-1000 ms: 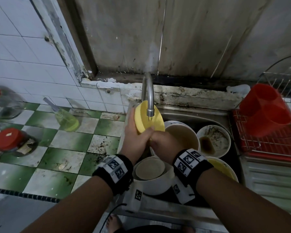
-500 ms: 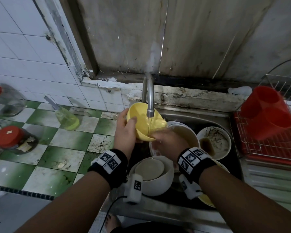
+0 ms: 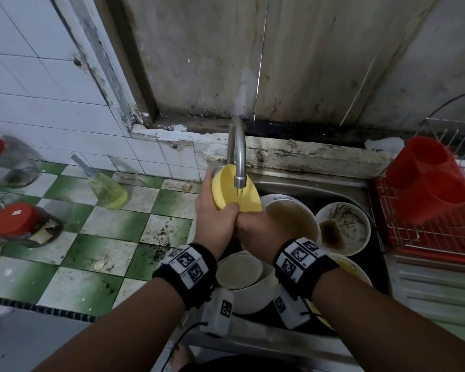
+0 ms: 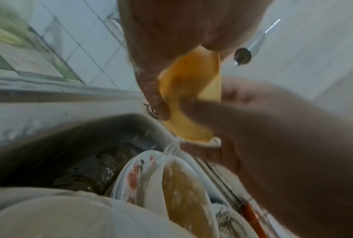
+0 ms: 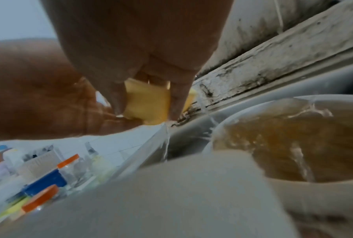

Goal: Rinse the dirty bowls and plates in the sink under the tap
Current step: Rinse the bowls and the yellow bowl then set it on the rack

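A small yellow bowl stands tilted on edge right under the tap, and water runs off it into the sink. My left hand grips its left rim, thumb on the front. My right hand holds its lower edge; in the right wrist view its fingers curl over the yellow bowl. The left wrist view shows the yellow bowl between both hands. Below lie dirty white bowls: one full of brown water, one stained, and a stacked one.
The steel sink is crowded with dishes. A red cutlery holder stands in a wire rack on the right. On the green and white tiled counter are a green bottle and red-lidded jars.
The yellow bowl was turned mouth-up under the stream half a second ago; now it is tipped back on edge, as one second ago. Both hands have closed together at its lower edge.
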